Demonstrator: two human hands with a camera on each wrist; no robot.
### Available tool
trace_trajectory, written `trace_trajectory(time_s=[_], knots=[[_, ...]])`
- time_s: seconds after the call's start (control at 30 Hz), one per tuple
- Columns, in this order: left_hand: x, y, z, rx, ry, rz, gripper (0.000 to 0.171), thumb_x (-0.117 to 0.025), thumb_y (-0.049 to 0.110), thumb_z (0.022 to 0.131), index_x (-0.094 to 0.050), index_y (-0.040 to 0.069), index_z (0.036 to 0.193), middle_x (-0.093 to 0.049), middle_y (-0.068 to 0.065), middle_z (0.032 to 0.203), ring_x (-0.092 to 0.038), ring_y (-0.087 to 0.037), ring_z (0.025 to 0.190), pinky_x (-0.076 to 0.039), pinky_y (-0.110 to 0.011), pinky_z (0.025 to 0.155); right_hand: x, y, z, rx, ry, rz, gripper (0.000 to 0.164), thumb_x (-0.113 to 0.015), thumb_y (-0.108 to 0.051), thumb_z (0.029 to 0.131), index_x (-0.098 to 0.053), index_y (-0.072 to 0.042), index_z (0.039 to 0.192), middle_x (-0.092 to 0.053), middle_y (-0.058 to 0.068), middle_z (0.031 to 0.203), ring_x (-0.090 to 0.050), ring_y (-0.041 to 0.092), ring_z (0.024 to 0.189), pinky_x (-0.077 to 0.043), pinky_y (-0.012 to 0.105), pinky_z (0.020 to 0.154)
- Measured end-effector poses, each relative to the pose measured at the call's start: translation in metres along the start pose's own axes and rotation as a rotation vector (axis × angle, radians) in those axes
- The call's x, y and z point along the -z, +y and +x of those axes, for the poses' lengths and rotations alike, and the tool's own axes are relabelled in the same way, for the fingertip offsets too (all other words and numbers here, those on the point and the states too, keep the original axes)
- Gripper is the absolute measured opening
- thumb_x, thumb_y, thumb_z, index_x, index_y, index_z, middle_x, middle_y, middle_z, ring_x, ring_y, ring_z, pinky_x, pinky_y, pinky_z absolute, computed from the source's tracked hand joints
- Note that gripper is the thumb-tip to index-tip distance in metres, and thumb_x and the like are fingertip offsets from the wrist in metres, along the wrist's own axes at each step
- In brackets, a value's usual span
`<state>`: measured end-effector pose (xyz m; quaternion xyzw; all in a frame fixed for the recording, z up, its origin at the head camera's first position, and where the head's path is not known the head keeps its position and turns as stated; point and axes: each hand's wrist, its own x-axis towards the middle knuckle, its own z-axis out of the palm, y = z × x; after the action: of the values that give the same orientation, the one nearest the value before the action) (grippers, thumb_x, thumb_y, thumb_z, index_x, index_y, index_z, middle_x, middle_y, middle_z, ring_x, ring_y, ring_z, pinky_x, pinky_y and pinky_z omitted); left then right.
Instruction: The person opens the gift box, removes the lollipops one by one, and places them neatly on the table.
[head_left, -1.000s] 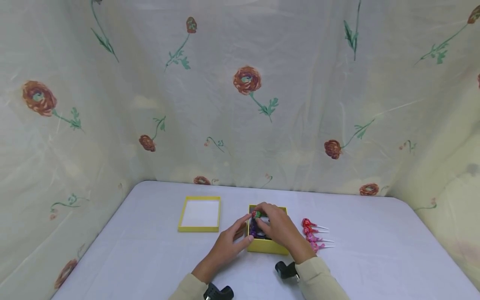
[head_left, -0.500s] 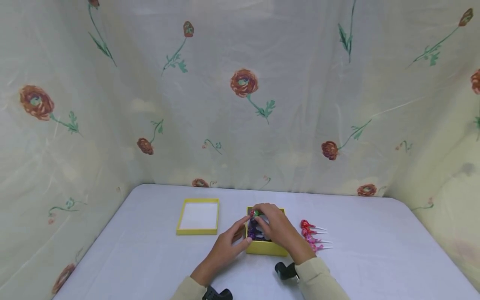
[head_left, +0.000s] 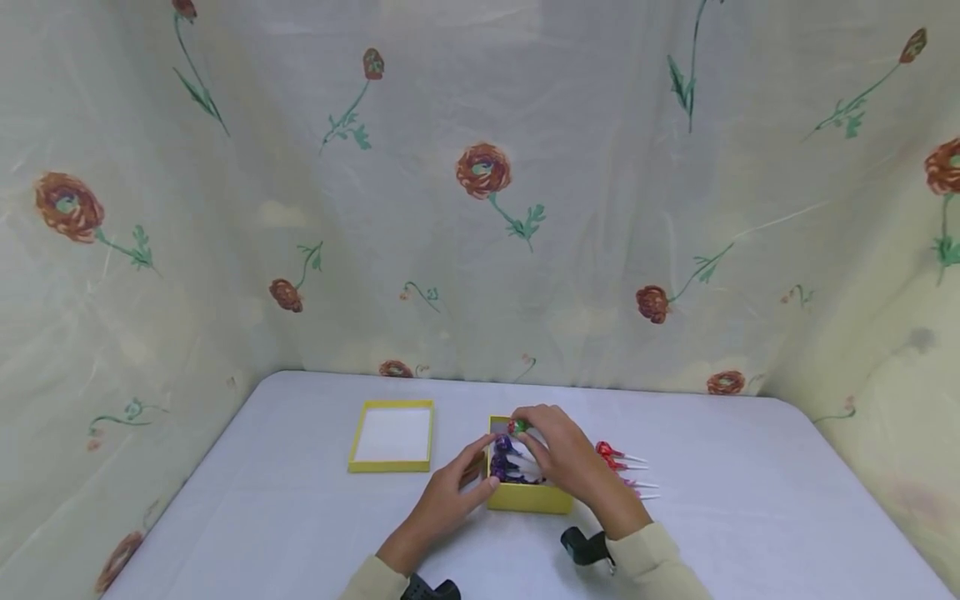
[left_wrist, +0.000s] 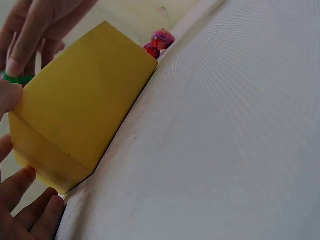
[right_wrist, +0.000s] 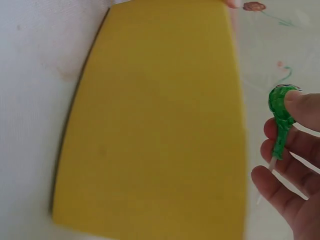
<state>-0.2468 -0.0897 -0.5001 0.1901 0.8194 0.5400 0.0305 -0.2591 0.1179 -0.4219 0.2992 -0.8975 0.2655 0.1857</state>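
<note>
A yellow open-topped box (head_left: 528, 499) stands on the table and holds several dark purple lollipops (head_left: 501, 463). Between the thumb and fingers of my right hand (head_left: 564, 454) is a green-wrapped lollipop (right_wrist: 281, 107), pinched at its round head, its white stick pointing down in the right wrist view. In the head view this hand is over the box's right half. My left hand (head_left: 447, 490) touches the box's left side with fingers spread along the wall, thumb at the near corner. Part of the box's inside is hidden under the right hand.
Red and pink lollipops (head_left: 609, 452) lie in a column right of the box, partly hidden by the right forearm, sticks pointing right. A yellow-rimmed lid (head_left: 388, 467) with a white inside lies to the left. Floral curtains surround the white table (head_left: 247, 500).
My right hand has shifted slightly right with the green lollipop, so more of the purple lollipops in the box show. My left hand stays at the box. The head view has tilted slightly.
</note>
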Motion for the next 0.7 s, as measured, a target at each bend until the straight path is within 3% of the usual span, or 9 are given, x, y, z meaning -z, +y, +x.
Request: trace_trajectory(time_s=[0.3,0.7], knots=[[0.000,-0.001,-0.001,-0.049,0.015,0.001,0.061,-0.059,0.037,0.096,-0.034,0.030,0.150,-0.035,-0.003,0.153,-0.042,-0.027,0.134,-0.040,-0.037,0.109,0.032,0.000,-0.021,-0.035,-0.070,-0.070,0.026,-0.068,-0.013,0.090,-0.063,-0.013,0.116,-0.065,-0.002,0.113,-0.058,0.016,0.109,-0.053,0.038,0.095],[-0.002,-0.004,0.001,-0.017,0.007,-0.011,0.060,-0.059,0.039,0.095,-0.034,0.035,0.150,-0.033,0.005,0.154,-0.039,-0.025,0.137,-0.039,-0.036,0.110,0.066,0.007,-0.053,-0.130,-0.137,-0.165,0.030,-0.073,-0.015,0.085,-0.066,-0.012,0.115,-0.065,0.000,0.108,-0.059,0.017,0.101,-0.056,0.041,0.088]])
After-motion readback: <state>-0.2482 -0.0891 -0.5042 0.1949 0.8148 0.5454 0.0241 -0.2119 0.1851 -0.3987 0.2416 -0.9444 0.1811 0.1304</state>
